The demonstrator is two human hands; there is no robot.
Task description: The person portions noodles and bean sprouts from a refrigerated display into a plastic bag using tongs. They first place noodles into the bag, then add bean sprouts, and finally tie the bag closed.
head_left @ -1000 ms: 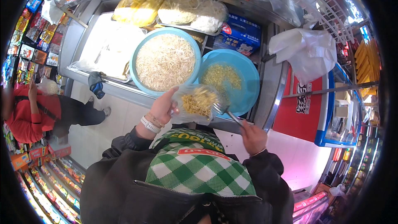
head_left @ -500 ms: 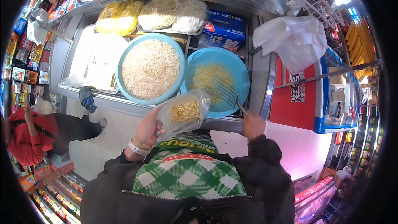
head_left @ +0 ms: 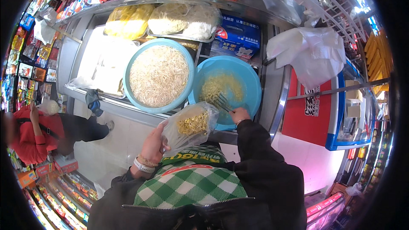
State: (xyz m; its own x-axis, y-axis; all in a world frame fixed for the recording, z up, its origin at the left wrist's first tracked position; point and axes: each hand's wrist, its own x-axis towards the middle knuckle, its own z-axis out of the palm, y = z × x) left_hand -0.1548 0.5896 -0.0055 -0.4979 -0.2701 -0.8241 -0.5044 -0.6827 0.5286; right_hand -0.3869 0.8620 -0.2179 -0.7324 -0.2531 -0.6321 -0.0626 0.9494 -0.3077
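Observation:
My left hand (head_left: 154,145) is closed on a clear plastic bag (head_left: 175,139) with yellowish bean sprouts (head_left: 194,122) inside. The bag hangs at the near rim of the right-hand blue basin (head_left: 251,76), tilted toward it. My right hand (head_left: 240,115) grips a metal serving fork (head_left: 223,102), its tines down among the yellow sprouts (head_left: 213,87) in that basin. Beside it stands a second blue basin (head_left: 128,76), heaped with white bean sprouts (head_left: 158,76). Part of the fork's handle is hidden by my fingers.
Behind the basins sit wrapped trays of yellow food (head_left: 129,21) and pale food (head_left: 183,21), with a blue carton (head_left: 236,34). White plastic bags (head_left: 306,53) hang at the right, over a red-and-blue freezer (head_left: 306,115). A person in red (head_left: 32,134) is at the left.
My right hand has moved left and inward over the basin, carrying the fork from its right side into the sprouts. My left hand still holds the bag.

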